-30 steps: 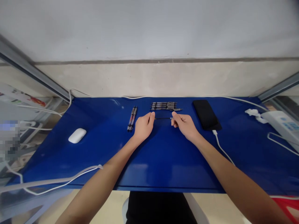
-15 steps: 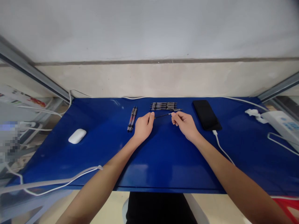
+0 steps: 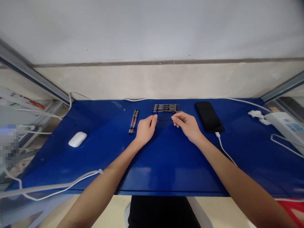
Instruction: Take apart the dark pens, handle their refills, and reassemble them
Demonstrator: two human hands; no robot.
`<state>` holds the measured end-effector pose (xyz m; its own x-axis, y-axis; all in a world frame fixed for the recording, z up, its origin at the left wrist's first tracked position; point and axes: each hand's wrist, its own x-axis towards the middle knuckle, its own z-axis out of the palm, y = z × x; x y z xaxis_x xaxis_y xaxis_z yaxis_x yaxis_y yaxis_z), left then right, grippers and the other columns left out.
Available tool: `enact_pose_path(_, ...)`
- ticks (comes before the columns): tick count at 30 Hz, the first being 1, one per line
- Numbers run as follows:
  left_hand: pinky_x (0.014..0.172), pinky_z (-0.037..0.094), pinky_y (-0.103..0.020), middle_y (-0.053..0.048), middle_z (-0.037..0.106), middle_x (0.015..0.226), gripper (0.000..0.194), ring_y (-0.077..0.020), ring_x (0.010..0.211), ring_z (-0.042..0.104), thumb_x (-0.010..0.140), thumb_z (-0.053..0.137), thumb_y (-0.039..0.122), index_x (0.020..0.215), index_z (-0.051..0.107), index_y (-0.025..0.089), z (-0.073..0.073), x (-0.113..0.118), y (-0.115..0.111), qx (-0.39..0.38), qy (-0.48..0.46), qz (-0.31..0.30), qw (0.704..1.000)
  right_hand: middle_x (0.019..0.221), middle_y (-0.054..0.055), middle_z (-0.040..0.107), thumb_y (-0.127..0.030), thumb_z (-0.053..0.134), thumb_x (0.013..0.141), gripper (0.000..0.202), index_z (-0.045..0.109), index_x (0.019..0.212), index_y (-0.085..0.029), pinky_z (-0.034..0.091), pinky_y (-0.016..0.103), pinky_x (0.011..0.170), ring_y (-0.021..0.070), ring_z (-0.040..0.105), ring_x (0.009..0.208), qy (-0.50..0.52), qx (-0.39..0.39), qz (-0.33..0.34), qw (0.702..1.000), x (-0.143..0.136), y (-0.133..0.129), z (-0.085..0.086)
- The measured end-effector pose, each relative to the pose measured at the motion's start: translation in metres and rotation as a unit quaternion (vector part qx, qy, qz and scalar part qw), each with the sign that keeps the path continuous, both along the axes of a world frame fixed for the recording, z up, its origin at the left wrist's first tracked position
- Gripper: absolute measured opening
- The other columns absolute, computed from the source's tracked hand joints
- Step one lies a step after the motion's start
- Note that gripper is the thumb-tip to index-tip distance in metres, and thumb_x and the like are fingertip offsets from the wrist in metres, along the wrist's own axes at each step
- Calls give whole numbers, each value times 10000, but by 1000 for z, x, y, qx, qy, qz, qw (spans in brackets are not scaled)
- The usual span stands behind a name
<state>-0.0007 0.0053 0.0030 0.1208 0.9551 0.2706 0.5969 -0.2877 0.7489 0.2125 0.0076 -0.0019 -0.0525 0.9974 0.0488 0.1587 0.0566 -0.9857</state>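
Note:
A thin dark pen refill (image 3: pixel 164 119) stretches level between my two hands, above the blue tabletop. Its left end goes into the closed fist of my left hand (image 3: pixel 145 129), where a dark bit of what looks like a pen barrel shows beside the thumb; the rest is hidden by the fingers. My right hand (image 3: pixel 186 126) pinches the refill's other end between thumb and forefinger. Just beyond the hands lies a row of several grey-and-black pens (image 3: pixel 165 108). One dark pen part (image 3: pixel 180 111) is partly covered by my right hand. Two pens (image 3: pixel 134 121) lie side by side left of my left hand.
A black phone (image 3: pixel 209 116) with a white charging cable (image 3: pixel 224 146) lies to the right. On the left sits a white earbud case (image 3: pixel 78 139). A power strip (image 3: pixel 286 125) stands at the right edge. White cables (image 3: pixel 64 187) cross the front left. A wall (image 3: pixel 152 80) backs the blue table (image 3: pixel 166 171).
My right hand has moved slightly left, toward my left hand. Less of the refill shows between them, and its pale end is now covered by the right fingers.

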Motion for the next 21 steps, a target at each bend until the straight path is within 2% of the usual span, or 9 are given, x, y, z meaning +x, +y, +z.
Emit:
enact_pose_path(6,569,277,-289,20,430,578,490,-118,540,416,1051,343,480,650,402,204,0,0,1,0,-9,10,1000,752,18,685,-451,747,846,273,733,979,-213,514,325,649,157,625,666,14,30,16,999,0,1,-5)
enact_pose_path(10,571,268,-292,24,412,574,484,-117,535,406,1052,345,474,650,383,207,-1,0,0,4,-4,6,1000,697,19,657,-512,686,888,310,717,863,-205,483,309,615,156,602,636,-45,33,13,998,1,-2,-1)
enact_pose_path(15,569,257,-295,27,395,562,478,-118,526,402,1053,351,463,650,376,208,0,0,-1,3,8,3,1000,569,4,563,-599,544,957,506,606,647,-204,414,294,565,136,525,542,-112,24,6,993,0,-6,7)
enact_pose_path(21,572,267,-290,26,408,562,472,-120,530,420,1053,353,459,654,387,208,0,0,-1,3,12,3,1000,607,7,591,-557,582,945,427,643,703,-210,431,298,592,147,549,580,-116,33,6,993,-1,-6,7)
